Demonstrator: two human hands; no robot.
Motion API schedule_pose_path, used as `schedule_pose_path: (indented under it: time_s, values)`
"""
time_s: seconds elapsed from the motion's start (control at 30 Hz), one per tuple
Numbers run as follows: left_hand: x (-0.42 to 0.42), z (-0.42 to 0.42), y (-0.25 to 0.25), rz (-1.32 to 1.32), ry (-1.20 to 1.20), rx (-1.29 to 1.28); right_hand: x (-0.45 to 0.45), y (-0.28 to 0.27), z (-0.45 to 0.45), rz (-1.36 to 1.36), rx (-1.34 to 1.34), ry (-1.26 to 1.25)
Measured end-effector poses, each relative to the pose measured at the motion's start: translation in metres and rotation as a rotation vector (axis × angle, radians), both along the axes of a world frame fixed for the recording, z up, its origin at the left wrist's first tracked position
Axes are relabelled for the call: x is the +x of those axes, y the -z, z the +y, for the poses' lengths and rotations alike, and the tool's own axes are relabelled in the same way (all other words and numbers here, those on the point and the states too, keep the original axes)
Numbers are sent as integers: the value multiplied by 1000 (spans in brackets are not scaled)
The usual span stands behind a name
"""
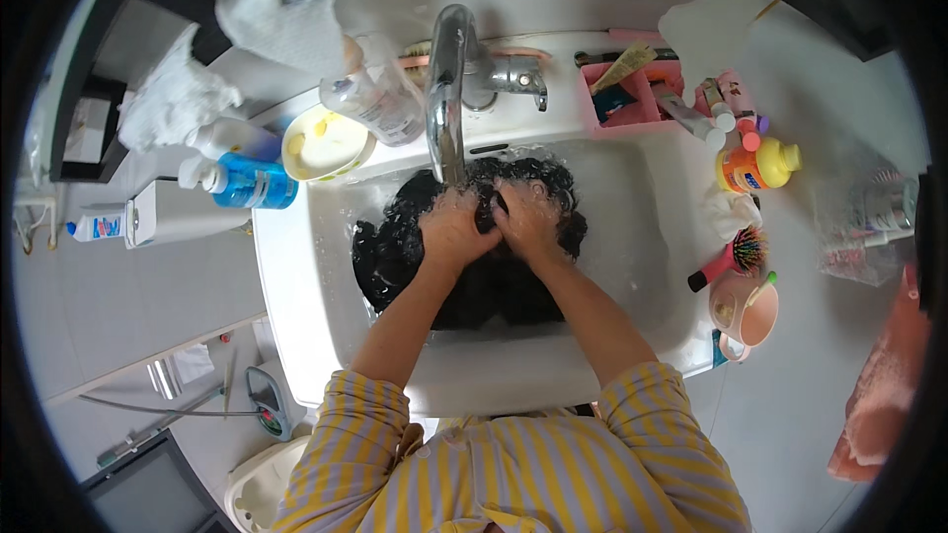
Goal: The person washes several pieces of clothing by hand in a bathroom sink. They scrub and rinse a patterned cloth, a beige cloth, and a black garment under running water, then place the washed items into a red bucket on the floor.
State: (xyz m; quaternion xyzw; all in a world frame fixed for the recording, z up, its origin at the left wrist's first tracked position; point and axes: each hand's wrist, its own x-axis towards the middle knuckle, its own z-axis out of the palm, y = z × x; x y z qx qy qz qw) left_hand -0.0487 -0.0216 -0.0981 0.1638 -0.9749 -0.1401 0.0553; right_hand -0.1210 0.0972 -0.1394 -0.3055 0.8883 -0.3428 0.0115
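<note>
A soaked black cloth (496, 289), probably a garment, lies bunched in the water of a white washbasin (289, 340). My left hand (455, 228) grips its upper part just below the spout of the chrome faucet (447, 81). Beside it, my right hand (529, 218) holds a bunched fold of the same cloth, thumbs close together. Bubbles and splashing water partly hide the fingertips of both hands. The cloth puffs up around them, its front part spread towards the basin's near wall.
Left rim: a bowl with yellow soap pieces (326, 142), a clear pump bottle (378, 107) and a blue bottle (255, 181). Right side: a pink organizer (621, 100), tubes (696, 122), a yellow-capped orange bottle (755, 165), a hairbrush (729, 259) and a pink cup (744, 311).
</note>
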Motion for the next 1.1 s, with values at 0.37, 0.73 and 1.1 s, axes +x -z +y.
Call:
schedule_pose_path:
  time_s: [0.37, 0.73, 1.1]
  values:
    - [-39, -32, 2, -305, -116, 379, -32, -40, -26, -298, 406, -42]
    - [-10, -49, -5, -179, -642, 161, -41, -21, 42, -276, -35, 371]
    - [18, 11, -50, -49, -164, 644, -5, -63, 32, -1173, -837, 133]
